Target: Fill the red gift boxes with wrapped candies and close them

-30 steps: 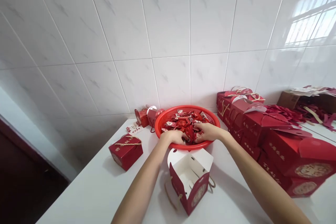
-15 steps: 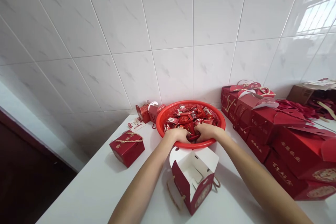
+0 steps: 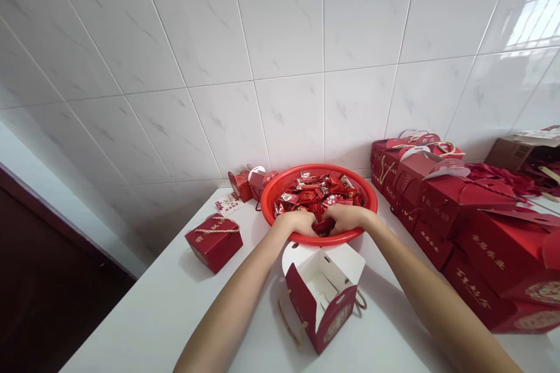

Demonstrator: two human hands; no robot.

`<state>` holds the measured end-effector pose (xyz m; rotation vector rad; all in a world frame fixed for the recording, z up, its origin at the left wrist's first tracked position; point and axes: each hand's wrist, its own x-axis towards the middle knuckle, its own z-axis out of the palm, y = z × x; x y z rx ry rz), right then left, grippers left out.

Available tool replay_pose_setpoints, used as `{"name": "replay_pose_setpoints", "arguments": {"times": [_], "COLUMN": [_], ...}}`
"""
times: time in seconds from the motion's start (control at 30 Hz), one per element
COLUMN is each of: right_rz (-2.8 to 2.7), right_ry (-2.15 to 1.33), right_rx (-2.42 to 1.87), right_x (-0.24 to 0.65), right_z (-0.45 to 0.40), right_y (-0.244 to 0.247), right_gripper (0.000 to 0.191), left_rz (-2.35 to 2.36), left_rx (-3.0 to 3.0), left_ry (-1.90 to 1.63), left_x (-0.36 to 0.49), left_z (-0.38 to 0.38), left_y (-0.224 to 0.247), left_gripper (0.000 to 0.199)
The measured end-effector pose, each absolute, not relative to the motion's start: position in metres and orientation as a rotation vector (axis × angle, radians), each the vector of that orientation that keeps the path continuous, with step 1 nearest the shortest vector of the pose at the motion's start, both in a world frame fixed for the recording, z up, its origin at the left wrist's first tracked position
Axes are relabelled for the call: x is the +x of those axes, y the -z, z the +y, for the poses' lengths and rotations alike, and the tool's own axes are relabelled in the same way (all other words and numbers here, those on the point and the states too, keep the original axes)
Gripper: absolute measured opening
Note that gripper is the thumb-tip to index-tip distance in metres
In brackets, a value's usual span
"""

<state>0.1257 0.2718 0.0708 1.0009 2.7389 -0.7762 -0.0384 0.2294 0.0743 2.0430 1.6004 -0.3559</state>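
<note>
Both of my hands reach into a red plastic basket [image 3: 280,178] filled with red-wrapped candies [image 3: 312,189]. My left hand [image 3: 303,223] bends over the near rim with its fingers curled down among the candies; the fingertips are hidden. Beside it my right hand [image 3: 343,218] is curled round candies, with thumb and forefinger partly visible and the rest buried. Directly in front of the basket stands an open dark red gift box [image 3: 336,317] with a white inside, its flaps spread and a rope handle hanging on each side. No candies show inside it.
A closed red gift box [image 3: 214,243] with a rope handle lies to the left. Smaller red boxes [image 3: 241,185] and a printed card [image 3: 228,203] are by the wall. Stacked red boxes [image 3: 464,245] line the right, with a brown carton [image 3: 510,154] behind.
My hands stay in the basket and have shifted slightly among the candies. The view has moved a little; the open box stands in the same place.
</note>
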Motion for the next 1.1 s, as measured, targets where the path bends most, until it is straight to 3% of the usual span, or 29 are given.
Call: {"name": "replay_pose_setpoints", "arguments": {"times": [0.13, 0.4, 0.7, 1.1], "right_rz": [2.827, 2.822, 2.679, 2.492], "right_ry": [0.999, 1.675, 2.501, 2.964], "right_rx": [0.954, 0.947, 1.298, 1.506], "right_x": [0.128, 0.134, 0.140, 0.139], "right_z": [0.273, 0.280, 0.281, 0.276], "right_y": [-0.070, -0.063, -0.065, -0.068], "right_gripper": [0.008, 0.021, 0.036, 0.045], "left_rz": [1.582, 1.523, 1.276, 1.150], "left_rx": [1.990, 1.934, 1.581, 1.356], "left_ry": [0.281, -0.063, -0.988, -1.375], "left_x": [-0.039, -0.046, -0.044, -0.041], "left_z": [0.231, 0.228, 0.224, 0.217], "left_y": [-0.072, -0.069, -0.067, -0.075], "left_gripper": [0.017, 0.019, 0.021, 0.030]}}
